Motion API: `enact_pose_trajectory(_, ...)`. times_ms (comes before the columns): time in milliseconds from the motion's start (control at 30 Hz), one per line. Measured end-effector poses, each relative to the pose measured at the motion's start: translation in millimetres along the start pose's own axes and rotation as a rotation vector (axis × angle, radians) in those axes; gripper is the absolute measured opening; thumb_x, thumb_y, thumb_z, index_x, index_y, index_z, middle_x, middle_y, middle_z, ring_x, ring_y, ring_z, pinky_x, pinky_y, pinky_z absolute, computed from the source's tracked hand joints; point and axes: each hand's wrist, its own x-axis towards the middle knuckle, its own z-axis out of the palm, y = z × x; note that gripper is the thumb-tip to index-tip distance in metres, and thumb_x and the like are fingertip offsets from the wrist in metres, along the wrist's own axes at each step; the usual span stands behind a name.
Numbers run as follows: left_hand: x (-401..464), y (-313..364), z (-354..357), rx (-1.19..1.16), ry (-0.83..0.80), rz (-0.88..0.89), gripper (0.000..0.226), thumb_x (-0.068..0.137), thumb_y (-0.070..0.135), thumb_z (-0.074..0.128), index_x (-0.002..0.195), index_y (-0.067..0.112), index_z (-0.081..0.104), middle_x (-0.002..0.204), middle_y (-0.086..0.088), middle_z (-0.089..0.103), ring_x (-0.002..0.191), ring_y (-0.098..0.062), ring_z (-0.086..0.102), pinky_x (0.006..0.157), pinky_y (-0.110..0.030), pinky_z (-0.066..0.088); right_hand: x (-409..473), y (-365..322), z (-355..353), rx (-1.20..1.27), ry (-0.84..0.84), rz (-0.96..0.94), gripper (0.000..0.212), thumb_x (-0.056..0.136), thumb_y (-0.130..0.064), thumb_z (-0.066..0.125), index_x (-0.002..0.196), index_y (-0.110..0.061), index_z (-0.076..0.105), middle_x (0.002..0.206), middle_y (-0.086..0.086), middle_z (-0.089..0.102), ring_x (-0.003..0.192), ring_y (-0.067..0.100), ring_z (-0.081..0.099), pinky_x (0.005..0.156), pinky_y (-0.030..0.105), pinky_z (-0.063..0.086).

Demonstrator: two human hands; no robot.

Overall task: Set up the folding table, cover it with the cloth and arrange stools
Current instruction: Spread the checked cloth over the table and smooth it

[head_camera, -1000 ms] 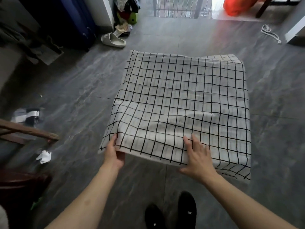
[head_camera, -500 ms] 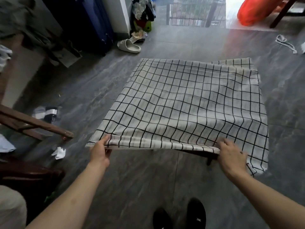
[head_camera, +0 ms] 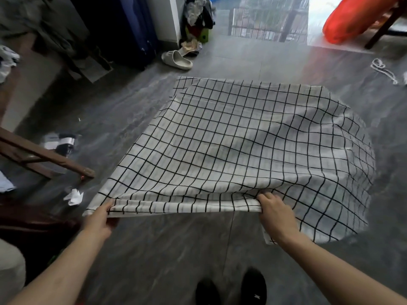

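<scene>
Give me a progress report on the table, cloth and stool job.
Done, it seems: the checked cloth is spread over something raised, presumably the folding table, though the table itself is hidden. In hand: the left hand and right hand each grip the cloth's near edge, lifted and wavy, so it is not yet laid smooth. Left: settling the cloth and arranging stools; no stool is clearly in view.

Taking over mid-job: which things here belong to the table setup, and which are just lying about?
In the job:
checked cloth, near edge gripped by left hand and right hand.

Lying about:
slipper, crumpled paper, white cord, orange bag, clothes pile.
</scene>
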Motion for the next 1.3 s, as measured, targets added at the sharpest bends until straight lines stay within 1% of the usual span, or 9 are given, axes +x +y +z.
enact_pose_trajectory(133, -4.8, -4.3, 12.5, 0.081, -0.072, -0.074, 0.009, 0.096, 0.010, 0.053, 0.089, 0.014, 0.056, 0.052, 0.000, 0.067, 0.052, -0.013, 0.065, 0.040, -0.020, 0.052, -3.8, -1.3, 8.6, 0.102, -0.083, -0.026, 0.025, 0.091, -0.011, 0.046, 0.111, -0.024, 0.056, 0.106, -0.004, 0.055, 0.102, 0.020, 0.058, 0.066, 0.032, 0.046)
enact_pose_trajectory(267, -12.9, -11.5, 38.2, 0.153, -0.088, -0.067, 0.014, 0.095, 0.007, 0.053, 0.103, 0.018, 0.055, 0.106, -0.003, 0.063, 0.077, -0.012, 0.061, 0.086, -0.025, 0.047, -8.3, -10.0, 11.8, 0.096, -0.154, -0.069, 0.027, 0.093, -0.010, 0.043, 0.114, -0.021, 0.056, 0.109, 0.000, 0.058, 0.103, 0.021, 0.057, 0.074, 0.036, 0.048)
enact_pose_trajectory(333, -14.6, -15.5, 50.9, 0.200, -0.105, -0.062, 0.012, 0.095, 0.008, 0.053, 0.097, 0.019, 0.055, 0.106, -0.001, 0.060, 0.095, -0.015, 0.059, 0.096, -0.029, 0.040, -11.9, -15.2, 12.1, 0.068, -0.228, -0.086, 0.025, 0.091, -0.008, 0.044, 0.109, -0.018, 0.058, 0.106, 0.003, 0.060, 0.101, 0.024, 0.058, 0.072, 0.035, 0.046)
enact_pose_trajectory(533, -16.3, -37.1, 80.1, 0.365, -0.151, -0.073, 0.012, 0.088, 0.010, 0.062, 0.098, 0.014, 0.058, 0.082, -0.006, 0.060, 0.072, -0.018, 0.057, 0.064, -0.030, 0.047, -23.1, -15.1, 11.8, 0.073, -0.368, -0.220, 0.022, 0.092, -0.017, 0.047, 0.112, -0.020, 0.056, 0.115, 0.001, 0.060, 0.106, 0.024, 0.058, 0.075, 0.036, 0.048)
enact_pose_trajectory(667, -2.0, -56.3, 88.9, 0.566, -0.146, -0.066, 0.106, 0.045, 0.034, 0.088, 0.138, 0.006, 0.046, 0.125, -0.019, 0.060, 0.111, -0.036, 0.059, 0.101, -0.049, 0.046, -28.0, 0.4, 0.6, 0.146, -0.429, -0.235, 0.053, 0.092, -0.049, 0.048, 0.140, -0.029, 0.043, 0.148, -0.006, 0.038, 0.136, 0.020, 0.038, 0.107, 0.038, 0.040)
enact_pose_trajectory(767, -42.6, -62.7, 113.1, 0.857, -0.037, 0.195, 0.119, 0.068, 0.017, 0.085, 0.154, 0.015, 0.003, 0.156, -0.019, 0.021, 0.139, -0.036, 0.029, 0.114, -0.047, 0.029, -21.8, 27.3, -10.3, 0.154, -0.237, -0.153, 0.054, 0.096, -0.046, 0.047, 0.145, -0.026, 0.039, 0.154, -0.002, 0.029, 0.140, 0.017, 0.031, 0.112, 0.036, 0.034)
enact_pose_trajectory(900, -60.4, -79.9, 138.7, 1.509, -0.222, 0.691, 0.081, 0.077, 0.031, 0.073, 0.146, 0.026, 0.032, 0.161, -0.006, -0.004, 0.148, -0.030, 0.003, 0.118, -0.049, 0.008, -7.8, 84.6, -17.7, 0.147, -0.002, 0.113, 0.053, 0.091, -0.031, 0.055, 0.141, -0.019, 0.041, 0.152, 0.010, 0.029, 0.137, 0.027, 0.034, 0.108, 0.040, 0.039)
enact_pose_trajectory(1033, -80.2, -101.6, 170.4, 1.954, -0.406, 1.040, 0.060, 0.084, 0.035, 0.060, 0.139, 0.041, 0.038, 0.162, 0.000, -0.004, 0.149, -0.023, -0.007, 0.120, -0.050, 0.002, -3.0, 142.0, -19.0, 0.172, -0.142, 0.349, 0.066, 0.091, -0.033, 0.055, 0.149, -0.027, 0.024, 0.160, 0.010, 0.008, 0.145, 0.032, 0.018, 0.112, 0.050, 0.032)
enact_pose_trajectory(1300, -79.9, -144.9, 184.3, 1.965, -0.778, 1.074, 0.079, 0.085, 0.029, 0.063, 0.149, 0.043, 0.019, 0.160, 0.008, -0.017, 0.149, -0.019, -0.011, 0.118, -0.047, 0.017, 20.5, 183.7, -21.3, 0.210, -0.145, 0.379, 0.066, 0.095, -0.045, 0.045, 0.153, -0.034, 0.013, 0.163, 0.005, 0.006, 0.149, 0.028, 0.012, 0.115, 0.057, 0.024)
